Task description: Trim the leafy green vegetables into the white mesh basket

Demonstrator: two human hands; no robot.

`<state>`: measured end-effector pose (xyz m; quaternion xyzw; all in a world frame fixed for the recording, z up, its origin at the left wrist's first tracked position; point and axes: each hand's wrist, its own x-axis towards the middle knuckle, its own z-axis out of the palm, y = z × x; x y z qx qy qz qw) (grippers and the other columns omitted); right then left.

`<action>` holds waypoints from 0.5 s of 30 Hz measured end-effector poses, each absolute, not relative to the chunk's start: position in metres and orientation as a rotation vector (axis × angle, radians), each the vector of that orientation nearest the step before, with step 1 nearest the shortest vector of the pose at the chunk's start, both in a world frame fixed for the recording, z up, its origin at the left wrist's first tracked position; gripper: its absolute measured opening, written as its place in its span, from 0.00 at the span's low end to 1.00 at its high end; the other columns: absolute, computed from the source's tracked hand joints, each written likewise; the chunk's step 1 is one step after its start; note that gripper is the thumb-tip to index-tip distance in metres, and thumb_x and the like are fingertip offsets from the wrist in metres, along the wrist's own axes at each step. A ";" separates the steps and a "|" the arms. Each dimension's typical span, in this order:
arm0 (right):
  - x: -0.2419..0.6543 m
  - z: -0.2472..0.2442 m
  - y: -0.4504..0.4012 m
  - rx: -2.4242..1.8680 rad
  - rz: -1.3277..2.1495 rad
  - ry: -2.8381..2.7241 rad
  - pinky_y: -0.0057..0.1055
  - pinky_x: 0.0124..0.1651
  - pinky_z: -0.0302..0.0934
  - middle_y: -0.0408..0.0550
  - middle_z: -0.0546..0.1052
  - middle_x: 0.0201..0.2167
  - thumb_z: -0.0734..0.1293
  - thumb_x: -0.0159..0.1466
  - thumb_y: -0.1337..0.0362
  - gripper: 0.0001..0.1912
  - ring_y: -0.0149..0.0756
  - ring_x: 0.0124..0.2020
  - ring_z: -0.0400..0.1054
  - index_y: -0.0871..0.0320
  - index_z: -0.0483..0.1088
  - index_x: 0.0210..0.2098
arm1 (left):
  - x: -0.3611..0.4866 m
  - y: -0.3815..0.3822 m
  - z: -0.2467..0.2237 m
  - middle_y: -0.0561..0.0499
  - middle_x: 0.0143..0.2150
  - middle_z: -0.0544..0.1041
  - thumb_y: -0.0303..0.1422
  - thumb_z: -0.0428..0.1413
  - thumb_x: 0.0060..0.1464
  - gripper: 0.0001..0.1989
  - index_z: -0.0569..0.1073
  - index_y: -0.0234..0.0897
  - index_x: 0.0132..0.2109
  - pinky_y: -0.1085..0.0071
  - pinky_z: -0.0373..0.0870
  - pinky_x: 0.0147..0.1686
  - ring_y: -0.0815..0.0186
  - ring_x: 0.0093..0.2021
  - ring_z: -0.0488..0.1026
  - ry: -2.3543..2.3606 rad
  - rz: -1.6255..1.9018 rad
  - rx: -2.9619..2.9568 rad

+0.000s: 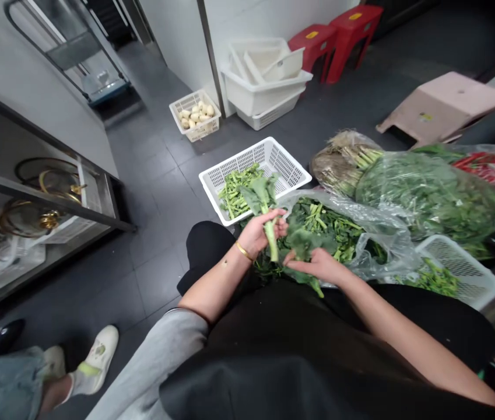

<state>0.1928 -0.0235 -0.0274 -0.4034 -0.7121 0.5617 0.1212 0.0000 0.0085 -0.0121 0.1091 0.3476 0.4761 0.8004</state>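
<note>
My left hand (261, 232), with a gold bangle at the wrist, is closed around a stalk of Chinese broccoli (270, 227), its leaves pointing away from me and its cut end towards me. To its right, my right hand (315, 263) grips a loose green leaf (304, 242), slightly blurred. Just beyond my left hand stands a white basket (288, 154) with trimmed green stems (238, 189) in its left part. A clear plastic bag (374, 219) full of leafy greens (323, 224) lies open beyond and right of my right hand.
Another basket (485, 286) with greens sits at the right, near bagged vegetables (431, 186). Farther off are a small basket of pale round vegetables (197, 115), stacked white tubs (256, 93), red stools (352, 35) and a pink stool (452, 105). A person's shoe (101, 356) shows lower left.
</note>
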 end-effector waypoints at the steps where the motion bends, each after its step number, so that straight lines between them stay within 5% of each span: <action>1: 0.195 -0.024 -0.020 -1.166 1.706 -1.999 0.32 0.30 0.67 0.50 0.78 0.32 0.63 0.56 0.43 0.26 0.36 0.27 0.71 0.61 0.74 0.37 | -0.006 0.007 -0.013 0.48 0.27 0.74 0.28 0.55 0.52 0.06 0.72 0.29 0.37 0.71 0.71 0.34 0.67 0.30 0.74 0.786 1.071 0.269; 5: 0.184 -0.008 0.005 -1.226 1.895 -1.753 0.30 0.22 0.62 0.54 0.78 0.34 0.58 0.60 0.42 0.31 0.34 0.22 0.68 0.63 0.72 0.45 | -0.014 -0.007 -0.019 0.44 0.37 0.78 0.27 0.60 0.47 0.13 0.72 0.31 0.43 0.66 0.72 0.39 0.62 0.37 0.76 0.822 1.079 0.375; 10: 0.134 0.009 0.019 -1.449 1.107 -2.551 0.37 0.45 0.62 0.59 0.76 0.43 0.54 0.66 0.51 0.24 0.47 0.44 0.70 0.63 0.72 0.45 | 0.000 -0.017 -0.030 0.50 0.26 0.76 0.31 0.66 0.39 0.15 0.73 0.29 0.35 0.71 0.71 0.32 0.68 0.25 0.74 0.847 1.051 0.394; 15: 0.130 0.021 0.022 -1.277 0.856 -2.960 0.34 0.37 0.60 0.56 0.77 0.36 0.57 0.64 0.52 0.21 0.42 0.35 0.70 0.61 0.74 0.37 | -0.011 -0.013 -0.030 0.48 0.28 0.77 0.31 0.69 0.32 0.19 0.74 0.28 0.34 0.70 0.70 0.35 0.67 0.28 0.74 0.870 1.028 0.469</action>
